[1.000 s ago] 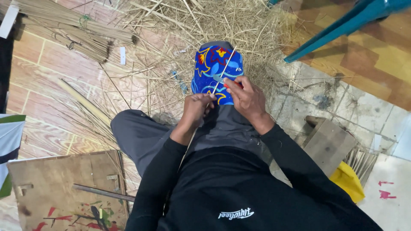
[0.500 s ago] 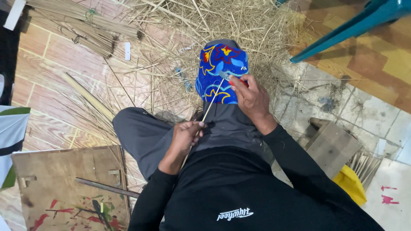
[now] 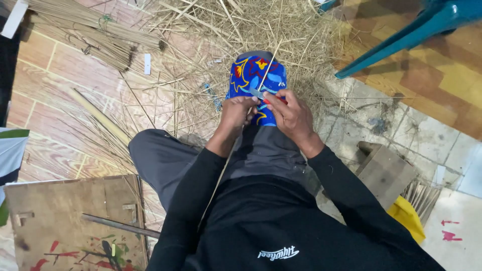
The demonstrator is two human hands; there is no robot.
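Observation:
I sit on the floor with one knee raised, a blue patterned cloth [image 3: 251, 75] draped over it. My left hand [image 3: 237, 111] pinches a thin pale stick [image 3: 269, 68] against the cloth; the stick slants up past the knee and down along my forearm. My right hand [image 3: 291, 118] grips a small knife with a red handle [image 3: 268, 99], its blade laid against the stick just beside my left fingers. Both hands meet on top of the knee.
A heap of straw-like shavings [image 3: 241, 30] covers the floor ahead. A bundle of thin sticks [image 3: 90, 35] lies at upper left. A paint-stained wooden board [image 3: 65, 221] sits at lower left, a teal chair leg [image 3: 401, 35] at upper right, a wooden block [image 3: 384, 173] at right.
My left hand, which had slid back down the stick toward my lap, has come forward again to the knee beside my right hand. The stick now reaches further past the knee.

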